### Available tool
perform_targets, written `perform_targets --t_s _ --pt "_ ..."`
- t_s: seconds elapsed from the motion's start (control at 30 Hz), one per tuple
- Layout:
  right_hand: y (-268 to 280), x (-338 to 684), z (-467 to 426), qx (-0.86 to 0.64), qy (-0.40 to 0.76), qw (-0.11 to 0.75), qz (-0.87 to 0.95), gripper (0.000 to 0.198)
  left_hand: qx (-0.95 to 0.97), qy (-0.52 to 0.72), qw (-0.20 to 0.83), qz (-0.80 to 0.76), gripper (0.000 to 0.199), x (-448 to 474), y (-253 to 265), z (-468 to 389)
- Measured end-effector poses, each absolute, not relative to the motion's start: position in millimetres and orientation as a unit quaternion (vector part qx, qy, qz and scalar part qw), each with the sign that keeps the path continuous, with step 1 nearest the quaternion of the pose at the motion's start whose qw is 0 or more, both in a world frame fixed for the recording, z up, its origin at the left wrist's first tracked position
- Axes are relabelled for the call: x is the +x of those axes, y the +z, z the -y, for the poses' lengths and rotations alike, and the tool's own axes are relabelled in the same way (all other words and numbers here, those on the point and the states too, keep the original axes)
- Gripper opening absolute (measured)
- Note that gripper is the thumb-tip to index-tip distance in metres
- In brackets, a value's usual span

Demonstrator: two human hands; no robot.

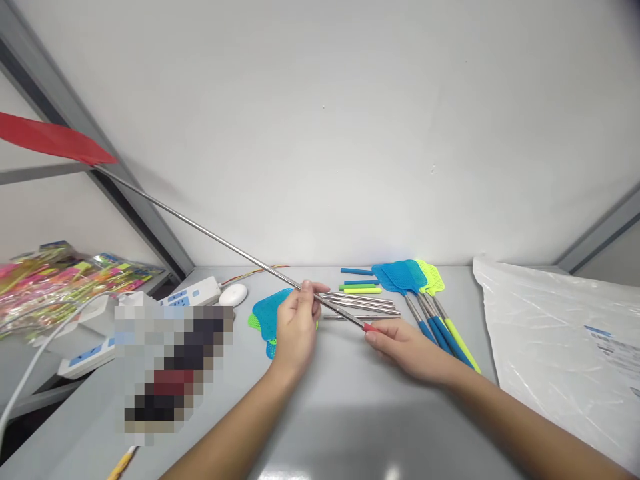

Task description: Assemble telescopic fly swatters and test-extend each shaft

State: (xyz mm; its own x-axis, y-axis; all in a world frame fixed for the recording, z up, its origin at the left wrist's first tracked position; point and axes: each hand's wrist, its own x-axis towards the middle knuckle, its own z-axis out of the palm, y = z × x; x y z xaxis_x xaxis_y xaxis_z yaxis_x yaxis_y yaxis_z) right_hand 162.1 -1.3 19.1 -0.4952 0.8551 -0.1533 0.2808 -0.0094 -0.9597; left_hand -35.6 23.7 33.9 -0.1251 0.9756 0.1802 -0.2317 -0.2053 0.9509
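Observation:
A red fly swatter [60, 140] on a long, extended metal rod slants from the upper left down to my hands. My left hand [299, 323] is closed around the rod, thumb on top. At the rod's lower end my right hand [405, 347] grips the red handle, most of which its fingers hide. Beyond my hands lie several loose metal rods [363, 305] and blue and green-yellow handle sleeves [361, 291]. Behind my left hand are loose blue swatter heads [270, 310], with green ones partly showing. Swatters with blue and yellow heads [407, 275] lie fanned out beyond my right hand.
A white plastic bag [560, 340] covers the table's right side. Power strips [193, 293], a white round device [233, 295] and a pixelated area [175, 373] are at left. Colourful packaged items [75, 287] lie farther left. A white wall [350, 133] stands behind.

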Motion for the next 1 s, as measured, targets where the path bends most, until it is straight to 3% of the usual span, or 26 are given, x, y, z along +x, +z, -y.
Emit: perform_targets --t_s 0.37,0.53,0.77,1.0 --pt "13.5 167.5 -2.2 -0.435 0.575 0.234 0.653 0.046 0.374 0.767 0.396 -0.341 0.033 -57.5 47.5 -49.5" --pt "13.9 171.6 -2.9 -0.455 0.57 0.213 0.651 0.048 0.394 0.747 0.384 -0.374 0.033 -55.5 40.9 -48.8" --pt "12.7 176.0 -6.7 -0.448 0.544 0.221 0.674 0.048 0.415 0.67 0.476 -0.39 0.032 -39.2 26.4 -35.8" --pt "10.5 177.6 -7.3 -0.459 0.556 0.219 0.658 0.048 0.428 0.659 0.48 -0.39 0.032 -38.2 28.6 -32.3"
